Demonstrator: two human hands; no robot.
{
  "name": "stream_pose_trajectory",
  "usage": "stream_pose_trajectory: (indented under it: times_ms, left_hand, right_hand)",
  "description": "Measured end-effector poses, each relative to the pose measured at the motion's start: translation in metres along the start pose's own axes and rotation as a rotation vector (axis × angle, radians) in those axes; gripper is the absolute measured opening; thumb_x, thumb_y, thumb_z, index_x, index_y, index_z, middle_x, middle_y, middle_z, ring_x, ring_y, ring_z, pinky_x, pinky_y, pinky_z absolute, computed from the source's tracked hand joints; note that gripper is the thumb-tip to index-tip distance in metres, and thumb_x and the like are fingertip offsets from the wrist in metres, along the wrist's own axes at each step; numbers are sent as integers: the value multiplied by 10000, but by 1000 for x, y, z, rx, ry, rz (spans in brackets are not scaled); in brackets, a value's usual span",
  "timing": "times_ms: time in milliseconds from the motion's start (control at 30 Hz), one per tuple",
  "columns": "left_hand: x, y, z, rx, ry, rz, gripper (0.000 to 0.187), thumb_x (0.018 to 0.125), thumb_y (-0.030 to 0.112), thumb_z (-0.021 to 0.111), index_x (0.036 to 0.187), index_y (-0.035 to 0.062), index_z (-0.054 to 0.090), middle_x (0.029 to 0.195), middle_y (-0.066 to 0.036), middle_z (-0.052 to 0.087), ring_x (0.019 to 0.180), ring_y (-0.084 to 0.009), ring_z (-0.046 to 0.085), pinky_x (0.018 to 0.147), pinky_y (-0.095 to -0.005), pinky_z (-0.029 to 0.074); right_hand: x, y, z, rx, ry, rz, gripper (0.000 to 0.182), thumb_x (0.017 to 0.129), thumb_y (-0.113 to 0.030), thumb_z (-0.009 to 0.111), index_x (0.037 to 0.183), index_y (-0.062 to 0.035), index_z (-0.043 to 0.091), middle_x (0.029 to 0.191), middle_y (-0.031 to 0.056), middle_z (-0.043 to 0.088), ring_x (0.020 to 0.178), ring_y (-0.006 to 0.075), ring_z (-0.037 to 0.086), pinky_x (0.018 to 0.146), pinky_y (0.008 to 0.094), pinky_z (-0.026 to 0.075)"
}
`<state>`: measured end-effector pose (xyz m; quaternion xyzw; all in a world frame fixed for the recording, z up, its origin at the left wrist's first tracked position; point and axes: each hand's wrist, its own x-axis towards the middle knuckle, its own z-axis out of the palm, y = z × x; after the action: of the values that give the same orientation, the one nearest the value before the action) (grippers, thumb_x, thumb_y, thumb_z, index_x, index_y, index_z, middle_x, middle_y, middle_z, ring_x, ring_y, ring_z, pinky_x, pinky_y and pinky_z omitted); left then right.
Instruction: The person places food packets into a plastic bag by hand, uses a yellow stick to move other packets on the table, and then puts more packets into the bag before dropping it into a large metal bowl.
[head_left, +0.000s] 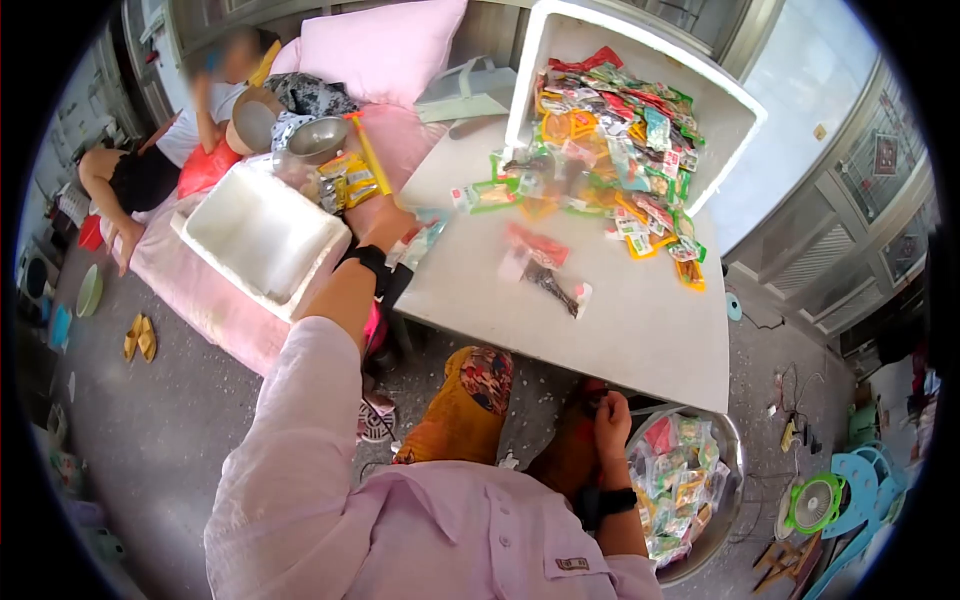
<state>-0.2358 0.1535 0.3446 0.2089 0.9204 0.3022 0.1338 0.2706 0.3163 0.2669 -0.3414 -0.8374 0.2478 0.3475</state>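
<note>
My left hand (388, 222) reaches over the left edge of the white table, its fingers closed at a blurred pale-green plastic packet (428, 236). My right hand (612, 428) is down by my lap below the front table edge, fingers curled; whatever they hold, if anything, is hidden. On the table, a dark vacuum-packed snack (552, 287) lies beside a blurred red packet (538, 244). Behind them, a heap of colourful snack packets (625, 125) spills from a tipped white foam box (740, 110).
A metal basin (740, 470) of packets stands on the floor at my right. Left of the table, a white foam box (215, 225) rests on a pink-covered bed (185, 305), near a metal bowl (318, 138) and yellow packets (350, 182). Another person (190, 130) sits there.
</note>
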Motion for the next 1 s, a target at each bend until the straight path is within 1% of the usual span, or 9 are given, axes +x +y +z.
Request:
stream_pose_trajectory:
  times_ms: [133, 200, 333, 367, 467, 667, 800, 900, 1000]
  left_hand:
    - [17, -9, 0, -484, 199, -135, 192, 612, 137, 546, 787, 87, 484, 604, -51, 511, 541, -175, 520, 428, -270, 381]
    - [-1, 1, -18, -1133, -13, -81, 193, 638, 82, 512, 816, 120, 450, 580, -31, 440, 492, -138, 442, 417, -256, 348]
    - [-69, 42, -49, -1566, -106, 92, 228, 713, 47, 486, 903, 129, 390, 642, -18, 444, 490, -113, 435, 413, -223, 347]
    - [-91, 52, -50, -1587, -73, 149, 227, 759, 63, 476, 948, 120, 366, 701, -21, 452, 512, -118, 448, 433, -218, 373]
    - [-159, 61, -27, -1498, -116, 131, 591, 781, 27, 462, 1275, 179, 176, 903, -61, 485, 693, -131, 503, 539, -247, 440]
    - [-278, 52, 63, -1194, -287, 403, 740, 745, -51, 524, 1301, 71, 52, 993, -73, 432, 868, -145, 482, 729, -285, 441]
    - [-325, 51, 103, -1087, -377, 494, 705, 741, 6, 575, 1287, 48, 131, 1024, -84, 421, 929, -143, 462, 747, -264, 428]
    - [-326, 45, 113, -672, -349, 657, 690, 736, 64, 598, 1280, 37, 174, 1082, -122, 418, 974, -172, 448, 767, -283, 426]
    - [-336, 57, 100, -791, -562, 534, 711, 748, 20, 561, 1297, 52, 110, 1157, -82, 375, 977, -144, 457, 797, -274, 409]
  right_hand:
    - [1, -1, -2, 79, 4, 30, 141, 721, -29, 513, 858, 4, 525, 790, 154, 567, 714, 298, 556, 629, 350, 450]
    - [0, 2, 0, 137, 23, 49, 146, 725, -35, 524, 866, 4, 526, 776, 146, 564, 700, 275, 558, 619, 338, 449]
    - [2, -14, 0, 379, 26, 182, 142, 741, -47, 534, 875, 0, 529, 758, 115, 559, 685, 217, 557, 614, 306, 447]
    - [4, -19, -1, 465, 21, 232, 139, 747, -51, 535, 876, -2, 530, 754, 104, 558, 682, 200, 556, 613, 295, 446]
    - [11, -25, 1, 393, -56, 163, 137, 759, -71, 544, 881, -9, 531, 749, 80, 552, 700, 157, 547, 624, 262, 437]
    - [31, -112, 4, 554, -283, 28, 184, 766, -116, 563, 909, -6, 525, 782, 75, 570, 765, 119, 534, 680, 241, 424]
    - [25, -158, 20, 785, -586, 185, 280, 816, -133, 504, 1054, -2, 438, 934, 74, 521, 859, 120, 491, 738, 242, 414]
    - [21, -171, 30, 961, -739, 239, 330, 839, -133, 465, 1129, -5, 372, 1008, 86, 482, 928, 137, 462, 770, 249, 408]
    - [17, -167, 27, 1120, -702, 397, 372, 843, -126, 449, 1181, -33, 325, 976, 92, 494, 876, 158, 493, 751, 270, 429]
